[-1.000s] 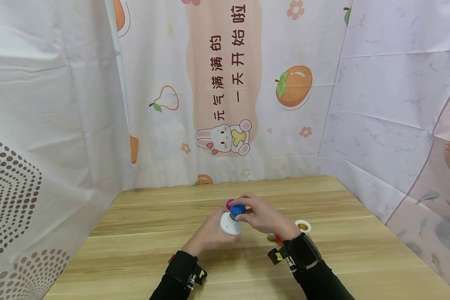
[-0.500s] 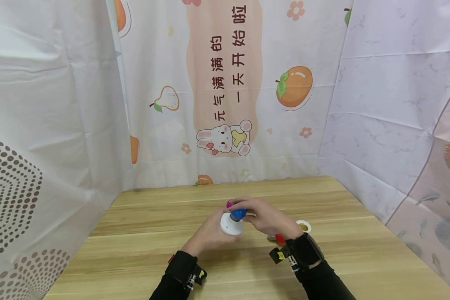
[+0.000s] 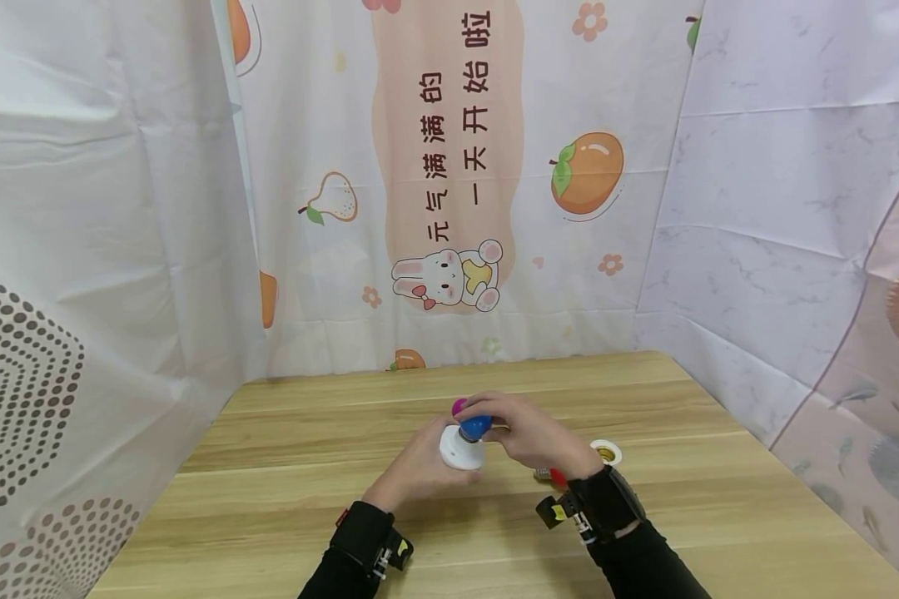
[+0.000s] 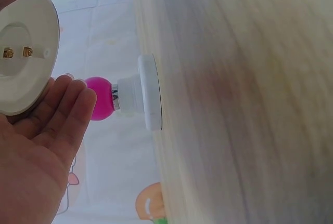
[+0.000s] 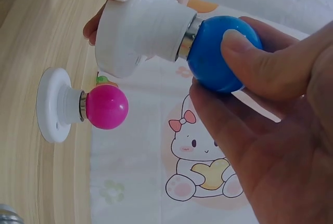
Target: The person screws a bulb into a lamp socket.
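My left hand (image 3: 419, 470) grips a white lamp socket (image 3: 460, 449) by its round base, above the table. In the left wrist view the underside of that socket (image 4: 26, 52) shows two brass terminals. A blue light bulb (image 5: 216, 52) sits in the socket's mouth, with a band of its metal cap showing. My right hand (image 3: 532, 433) pinches the bulb between thumb and fingers. Just behind, a pink light bulb (image 5: 106, 107) stands in a second white socket (image 5: 54, 104) on the table.
To the right, partly behind my right wrist, another white socket (image 3: 606, 452) with a brass inside lies on the wooden table (image 3: 285, 466). Beside it is a red bulb (image 3: 558, 477) with a metal screw cap. Printed curtains hang around the table.
The fingers of my right hand have shifted around the blue bulb. My left hand and the socket have stayed nearly in place.
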`<state>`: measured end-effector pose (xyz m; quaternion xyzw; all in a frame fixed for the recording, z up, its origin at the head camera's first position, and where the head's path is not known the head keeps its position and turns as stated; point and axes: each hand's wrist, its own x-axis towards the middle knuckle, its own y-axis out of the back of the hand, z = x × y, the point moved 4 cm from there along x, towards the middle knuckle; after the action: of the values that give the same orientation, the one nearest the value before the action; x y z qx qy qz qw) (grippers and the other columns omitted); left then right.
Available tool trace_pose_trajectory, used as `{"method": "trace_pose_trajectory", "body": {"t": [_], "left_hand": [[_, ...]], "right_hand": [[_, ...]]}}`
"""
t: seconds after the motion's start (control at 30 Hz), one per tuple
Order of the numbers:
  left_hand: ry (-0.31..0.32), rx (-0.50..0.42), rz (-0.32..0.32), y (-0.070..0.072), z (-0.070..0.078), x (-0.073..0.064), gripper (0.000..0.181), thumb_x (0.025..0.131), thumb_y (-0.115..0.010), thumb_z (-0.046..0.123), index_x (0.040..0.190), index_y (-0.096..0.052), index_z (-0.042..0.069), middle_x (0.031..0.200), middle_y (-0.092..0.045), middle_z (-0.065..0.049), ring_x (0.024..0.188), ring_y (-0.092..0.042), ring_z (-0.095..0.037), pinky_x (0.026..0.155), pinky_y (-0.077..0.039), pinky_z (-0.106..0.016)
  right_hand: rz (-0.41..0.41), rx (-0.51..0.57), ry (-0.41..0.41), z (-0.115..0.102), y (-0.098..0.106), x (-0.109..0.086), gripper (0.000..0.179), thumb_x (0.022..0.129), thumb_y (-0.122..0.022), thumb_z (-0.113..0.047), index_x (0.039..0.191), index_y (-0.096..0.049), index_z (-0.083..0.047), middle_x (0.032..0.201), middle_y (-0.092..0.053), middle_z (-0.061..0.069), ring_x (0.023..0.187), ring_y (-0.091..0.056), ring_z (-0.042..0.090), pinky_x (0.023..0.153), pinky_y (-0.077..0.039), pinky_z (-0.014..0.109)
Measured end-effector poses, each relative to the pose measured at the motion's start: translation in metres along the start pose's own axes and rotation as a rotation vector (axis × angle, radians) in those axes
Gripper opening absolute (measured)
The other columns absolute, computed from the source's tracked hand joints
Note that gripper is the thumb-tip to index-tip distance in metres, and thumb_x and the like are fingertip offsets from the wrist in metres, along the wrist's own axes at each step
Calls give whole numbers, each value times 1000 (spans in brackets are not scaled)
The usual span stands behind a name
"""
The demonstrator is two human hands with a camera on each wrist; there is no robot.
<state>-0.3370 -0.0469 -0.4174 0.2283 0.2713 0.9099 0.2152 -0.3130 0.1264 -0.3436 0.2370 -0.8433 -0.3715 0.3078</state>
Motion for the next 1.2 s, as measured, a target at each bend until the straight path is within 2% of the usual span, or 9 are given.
{"method": "trace_pose_trajectory", "body": {"t": [0.4,0.67,0.9,1.2], "left_hand": [[13,0,10,-1,-2,0,74,76,-90,30,137,-50,17,115,-60,5,98,-60,-14,84,-51,-35],[19,4,22,0,-2,0,67,76,-90,29,130,-53,16,111,-60,4,95,-60,-15,81,-51,-34],[10,72,37,0,-4,0,65,75,-90,33,127,-55,16,109,-60,6,94,-59,-12,80,-51,-31],[-15,57,30,-2,-3,0,63,76,-89,33,126,-55,16,111,-60,5,95,-60,-13,80,-51,-32]], "right_hand": [[8,20,-1,2,-2,1,38,95,-65,6,129,-68,-9,136,-60,9,126,-57,26,103,-48,43],[15,8,-46,1,-2,0,36,97,-66,-1,131,-67,-9,136,-60,9,123,-59,26,102,-49,43],[39,-27,-65,-1,-4,1,34,96,-68,-7,130,-67,-8,131,-62,10,117,-61,26,99,-51,45],[83,-61,-55,-2,-8,3,33,94,-72,-9,127,-68,-5,123,-65,11,113,-63,27,97,-52,45]]}}
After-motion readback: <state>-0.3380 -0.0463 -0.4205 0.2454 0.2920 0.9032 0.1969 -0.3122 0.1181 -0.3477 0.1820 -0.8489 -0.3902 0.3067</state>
